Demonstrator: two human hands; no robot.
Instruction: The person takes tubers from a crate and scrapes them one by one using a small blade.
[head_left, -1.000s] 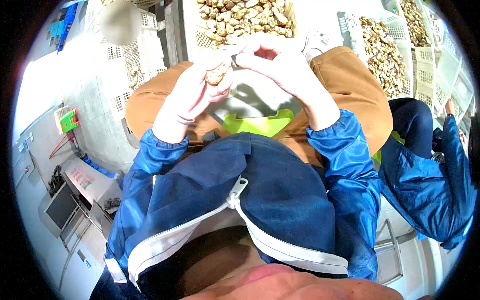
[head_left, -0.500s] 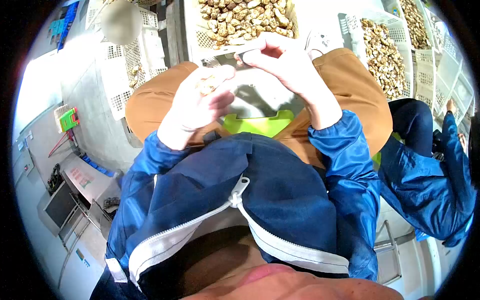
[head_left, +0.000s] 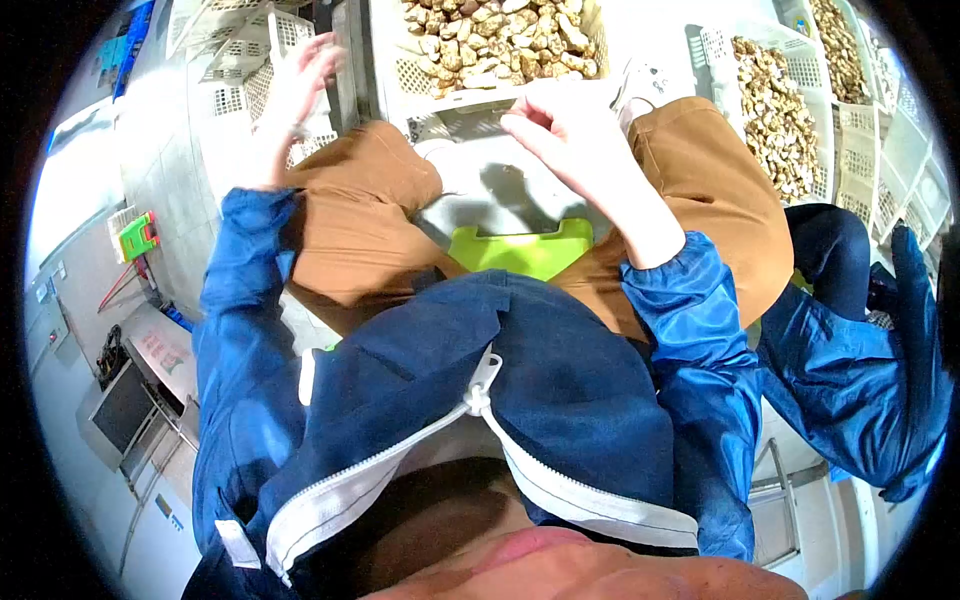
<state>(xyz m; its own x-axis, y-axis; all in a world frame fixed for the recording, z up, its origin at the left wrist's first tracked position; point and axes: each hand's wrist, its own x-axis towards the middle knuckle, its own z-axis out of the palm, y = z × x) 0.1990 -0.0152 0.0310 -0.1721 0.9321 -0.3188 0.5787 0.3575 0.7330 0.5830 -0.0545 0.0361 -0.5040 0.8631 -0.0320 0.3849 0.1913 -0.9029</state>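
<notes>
My left hand (head_left: pixel 296 92) is raised over the white crates at the upper left, its fingers apart with nothing visible in them. My right hand (head_left: pixel 556 128) stays in front of me, just below the middle crate (head_left: pixel 470 98); its fingers are curled together, and whatever they hold is hidden. Knobbly brown and cream pieces (head_left: pixel 500 45) fill that crate. Between my knees is a bright green plastic piece (head_left: pixel 522 250).
More of the pieces (head_left: pixel 775 115) lie in a crate at the right. A person in a blue jacket (head_left: pixel 850 380) sits on my right. Stacked white crates (head_left: pixel 238 50) stand at the upper left. A green and red object (head_left: pixel 138 237) is at the far left.
My left hand has moved up and left from the middle to the left crates, and the brown piece it held no longer shows. My right hand has shifted slightly right.
</notes>
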